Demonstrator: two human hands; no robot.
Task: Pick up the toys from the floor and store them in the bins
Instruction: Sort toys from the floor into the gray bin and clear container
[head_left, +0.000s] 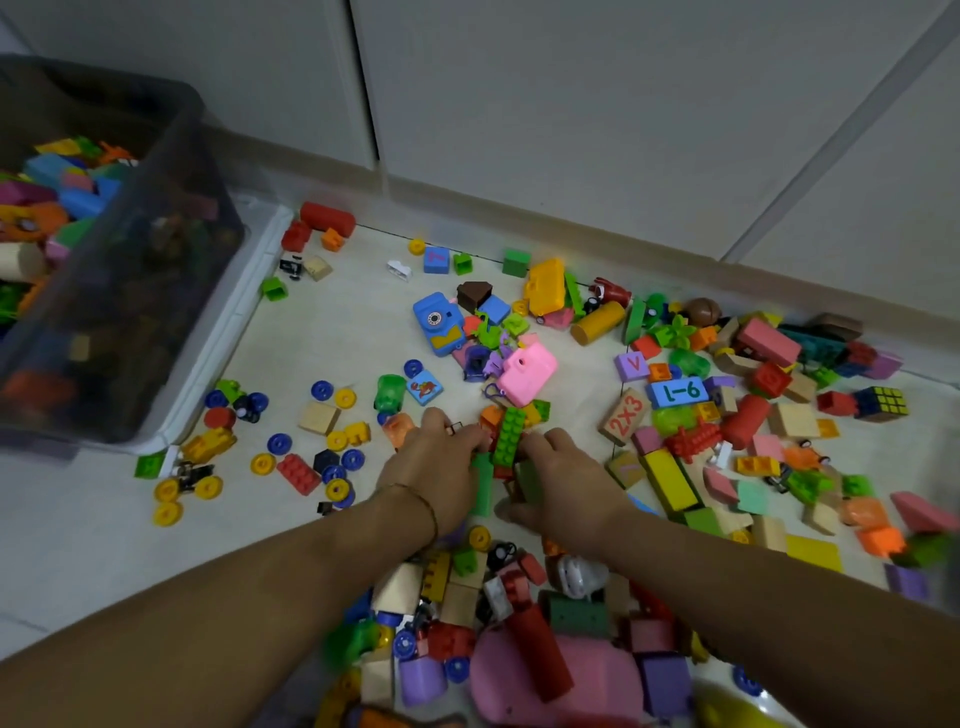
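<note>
Single head view, steeply downward, close over floor (322, 332), facing wall (571, 104)

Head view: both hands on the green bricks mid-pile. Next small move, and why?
Probably lift the clump and swing it left to the bin. The left hand and right hand curl round the green bricks from either side, and the bin, part filled, stands open at left.

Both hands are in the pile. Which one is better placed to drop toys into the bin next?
Left. The left hand is nearer the bin, which stands to the person's left; the right hand would have to cross over.
</note>
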